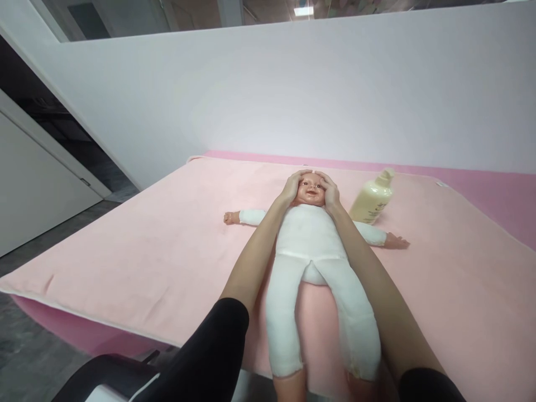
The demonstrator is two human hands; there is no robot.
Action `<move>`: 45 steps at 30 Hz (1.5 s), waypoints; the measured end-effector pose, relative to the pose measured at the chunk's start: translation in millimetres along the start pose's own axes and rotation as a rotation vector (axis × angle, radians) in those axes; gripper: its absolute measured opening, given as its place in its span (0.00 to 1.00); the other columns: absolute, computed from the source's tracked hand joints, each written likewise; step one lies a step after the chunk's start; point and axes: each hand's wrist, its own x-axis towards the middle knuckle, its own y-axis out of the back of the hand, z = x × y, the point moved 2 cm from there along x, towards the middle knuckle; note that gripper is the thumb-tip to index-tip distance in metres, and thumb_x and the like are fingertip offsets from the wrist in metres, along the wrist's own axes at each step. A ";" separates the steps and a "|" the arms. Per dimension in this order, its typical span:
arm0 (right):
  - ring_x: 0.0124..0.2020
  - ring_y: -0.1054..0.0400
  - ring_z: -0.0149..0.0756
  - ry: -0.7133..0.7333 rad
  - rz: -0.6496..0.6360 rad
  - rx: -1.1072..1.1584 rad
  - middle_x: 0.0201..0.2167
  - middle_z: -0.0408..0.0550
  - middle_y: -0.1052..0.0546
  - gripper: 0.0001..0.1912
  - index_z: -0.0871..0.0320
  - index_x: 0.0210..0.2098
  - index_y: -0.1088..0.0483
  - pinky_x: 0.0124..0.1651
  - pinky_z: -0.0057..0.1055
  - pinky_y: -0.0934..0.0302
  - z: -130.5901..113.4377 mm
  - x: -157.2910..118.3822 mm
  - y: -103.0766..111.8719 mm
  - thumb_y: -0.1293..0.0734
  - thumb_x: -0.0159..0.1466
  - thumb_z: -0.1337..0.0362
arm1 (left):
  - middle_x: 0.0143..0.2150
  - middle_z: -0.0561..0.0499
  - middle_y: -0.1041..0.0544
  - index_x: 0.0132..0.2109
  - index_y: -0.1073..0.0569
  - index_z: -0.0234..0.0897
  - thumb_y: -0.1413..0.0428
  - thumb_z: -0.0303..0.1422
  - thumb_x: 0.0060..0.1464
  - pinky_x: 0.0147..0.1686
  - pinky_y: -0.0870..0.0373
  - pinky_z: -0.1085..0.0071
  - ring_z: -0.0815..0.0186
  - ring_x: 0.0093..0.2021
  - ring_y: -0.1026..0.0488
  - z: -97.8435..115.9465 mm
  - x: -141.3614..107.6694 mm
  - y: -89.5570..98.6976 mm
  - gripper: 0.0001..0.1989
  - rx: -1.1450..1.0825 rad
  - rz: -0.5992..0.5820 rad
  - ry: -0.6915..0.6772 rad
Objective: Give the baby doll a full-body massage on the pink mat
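Note:
A baby doll (310, 231) with a white cloth body lies on its back, head toward the wall and arms spread to both sides. My left hand (293, 185) cups the left side of its head, fingers curved over the forehead. On the opposite side, my right hand (330, 190) wraps the head in the same way, fingertips near the brow. The doll's face shows between my two palms. A pale yellow lotion bottle (372, 198) stands tilted-looking just right of my right hand, behind the doll's arm.
Under the doll is a light pink blanket (176, 240) over a darker pink surface (506, 204). A white wall (335, 95) rises behind the far edge. Grey floor (25, 340) shows at the left, with a black object (104, 374) near the front edge.

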 end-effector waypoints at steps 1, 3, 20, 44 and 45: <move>0.56 0.35 0.43 0.005 0.005 0.005 0.47 0.47 0.24 0.14 0.57 0.37 0.25 0.64 0.42 0.46 0.1 -0.8 1.0 0.35 0.52 0.60 | 0.52 0.48 0.23 0.42 0.24 0.33 0.56 0.24 0.47 0.61 0.40 0.67 0.61 0.58 0.32 -0.1 -0.2 -0.8 0.19 0.016 -0.002 -0.008; 0.56 0.35 0.42 0.003 0.011 0.027 0.48 0.46 0.24 0.14 0.57 0.37 0.25 0.65 0.40 0.47 0.5 -2.7 2.6 0.35 0.52 0.61 | 0.51 0.48 0.23 0.42 0.24 0.34 0.54 0.26 0.50 0.60 0.40 0.67 0.61 0.57 0.31 0.1 -1.8 -3.0 0.17 0.020 -0.007 -0.022; 0.57 0.34 0.43 -0.023 -0.029 0.071 0.48 0.45 0.24 0.18 0.55 0.42 0.25 0.64 0.45 0.44 8.9 -0.2 8.5 0.33 0.52 0.60 | 0.53 0.48 0.23 0.44 0.24 0.33 0.53 0.23 0.50 0.58 0.38 0.69 0.61 0.57 0.31 4.6 -7.8 -4.9 0.18 -0.028 -0.028 -0.010; 0.56 0.35 0.42 0.003 -0.021 -0.012 0.51 0.46 0.25 0.19 0.55 0.42 0.25 0.64 0.42 0.45 1.7 -4.5 6.4 0.32 0.52 0.57 | 0.55 0.47 0.25 0.47 0.24 0.34 0.49 0.27 0.45 0.60 0.39 0.65 0.58 0.58 0.32 -0.2 -6.1 -6.4 0.20 -0.124 -0.063 0.052; 0.57 0.35 0.42 -0.001 -0.024 -0.003 0.51 0.46 0.25 0.19 0.55 0.42 0.25 0.64 0.42 0.45 2.2 -4.3 6.7 0.32 0.52 0.58 | 0.55 0.47 0.25 0.47 0.24 0.34 0.50 0.27 0.45 0.60 0.39 0.65 0.58 0.58 0.32 -0.4 -6.2 -6.2 0.21 -0.126 -0.060 0.049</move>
